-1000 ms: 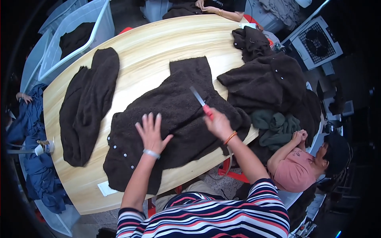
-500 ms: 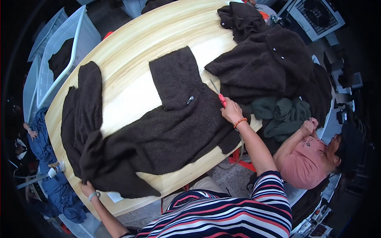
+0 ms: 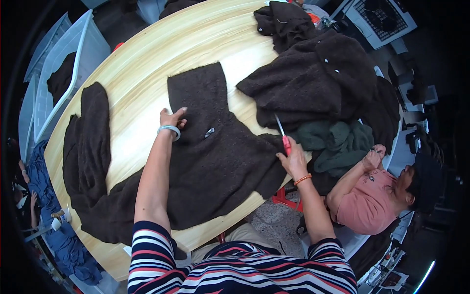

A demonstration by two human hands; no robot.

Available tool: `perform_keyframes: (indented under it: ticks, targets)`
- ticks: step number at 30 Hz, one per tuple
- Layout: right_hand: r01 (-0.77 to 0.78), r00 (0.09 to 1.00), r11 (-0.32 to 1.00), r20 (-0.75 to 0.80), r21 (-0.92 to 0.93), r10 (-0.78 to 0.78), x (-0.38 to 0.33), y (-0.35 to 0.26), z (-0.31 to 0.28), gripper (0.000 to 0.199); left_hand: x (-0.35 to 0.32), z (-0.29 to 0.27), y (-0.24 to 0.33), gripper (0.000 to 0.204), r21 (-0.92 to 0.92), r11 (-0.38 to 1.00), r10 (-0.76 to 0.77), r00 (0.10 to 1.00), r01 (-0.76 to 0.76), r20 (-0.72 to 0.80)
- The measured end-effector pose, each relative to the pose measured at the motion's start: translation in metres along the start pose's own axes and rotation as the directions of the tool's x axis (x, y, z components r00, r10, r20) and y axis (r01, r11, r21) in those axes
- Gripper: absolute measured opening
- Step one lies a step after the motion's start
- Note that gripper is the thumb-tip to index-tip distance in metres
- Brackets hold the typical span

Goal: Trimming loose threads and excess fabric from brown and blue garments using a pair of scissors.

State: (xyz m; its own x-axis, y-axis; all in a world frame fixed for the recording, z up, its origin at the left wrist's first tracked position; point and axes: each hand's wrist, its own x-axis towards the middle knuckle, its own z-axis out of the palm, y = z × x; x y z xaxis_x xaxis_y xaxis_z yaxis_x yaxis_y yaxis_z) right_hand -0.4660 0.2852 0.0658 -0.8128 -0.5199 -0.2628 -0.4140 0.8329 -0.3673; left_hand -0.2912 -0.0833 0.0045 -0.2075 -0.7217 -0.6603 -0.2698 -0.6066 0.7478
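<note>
Far left: folded brown cloth [image 3: 90,142] on the table [image 3: 137,93]. Its lower end runs up against the main piece; can't tell where one stops. Worth separating those layers before any cut or pull there, same colour, easy to catch both.

Left hand [image 3: 172,120]: at left edge of the square-ended panel [image 3: 198,90], fingers part bent, thumb apart from them. Can't tell if cloth is pinched. For handling, I'd spread flat fingers near the edge and draw sideways, light tension only; the knit looks soft and likely to stretch.

Centre: dark brown garment [image 3: 220,169], spread over the near half of the table, panel end pointing away from the wearer. Small shiny piece [image 3: 209,133] sits on it below the panel; can't make out what it is. Smooth around it, don't drag over it.

Right hand [image 3: 295,161]: closed round the handle of a red-handled blade tool [image 3: 286,143], blade pointing away, by the garment's right end. Good to carry it tip up and off the cloth while the other hand smooths. Snag risk: brown pile [image 3: 313,83] and green cloth [image 3: 338,142] close by.

Right edge: co-worker's hands [image 3: 374,157] just past the green cloth. Blade sweep should stay short on that side.
</note>
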Motion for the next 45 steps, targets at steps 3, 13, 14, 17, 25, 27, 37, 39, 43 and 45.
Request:
perform_keyframes:
  ticks: [3,13,14,17,25,27,37,39,43,45]
  targets:
    - [-0.011,0.998,0.997,0.056,0.070,0.008,-0.012,0.016,0.029,0.066,0.005,0.016,0.000,0.056,-0.076,0.997,-0.002,0.990,0.013,0.142]
    - [0.473,0.872,0.834,-0.291,0.284,-0.395,0.001,-0.069,-0.066,0.040,-0.133,-0.286,0.167,0.019,-0.629,0.616,0.684,0.718,-0.473,0.129]
    - [0.518,0.849,0.804,-0.287,0.291,-0.443,0.000,-0.078,-0.073,0.040,-0.161,-0.327,0.157,0.019,-0.588,0.572,0.694,0.720,-0.572,-0.026]
    - [0.563,0.825,0.782,-0.130,0.267,-0.549,-0.013,-0.096,-0.071,0.039,-0.232,-0.449,0.074,0.023,-0.536,0.541,0.706,0.696,-0.649,-0.131]
    - [0.635,0.667,0.766,0.432,0.098,-0.607,-0.056,-0.094,0.027,0.035,-0.316,-0.501,-0.293,0.013,-0.601,0.796,-0.327,0.786,-0.069,-0.525]
    - [0.661,0.624,0.743,0.473,0.104,-0.621,-0.066,-0.103,0.032,0.034,-0.317,-0.457,-0.308,0.062,0.407,0.892,0.329,0.332,0.199,-0.884]
    - [0.816,0.462,0.571,0.491,0.091,-0.738,-0.094,-0.148,0.034,0.031,-0.185,-0.147,-0.183,0.063,0.833,0.072,0.631,0.672,-0.548,0.387]
    - [0.853,0.430,0.521,0.520,0.035,-0.738,-0.097,-0.144,0.040,0.026,-0.171,-0.140,-0.188,0.063,0.847,0.065,0.616,0.689,-0.528,0.382]
    - [0.835,0.456,0.550,0.555,0.004,-0.696,-0.102,-0.151,0.048,0.020,-0.166,-0.138,-0.192,0.063,0.841,0.052,0.607,0.686,-0.539,0.402]
    - [0.839,0.442,0.542,0.534,0.038,-0.721,-0.099,-0.174,0.062,0.020,-0.163,-0.138,-0.192,0.062,0.842,0.047,0.585,0.698,-0.537,0.412]
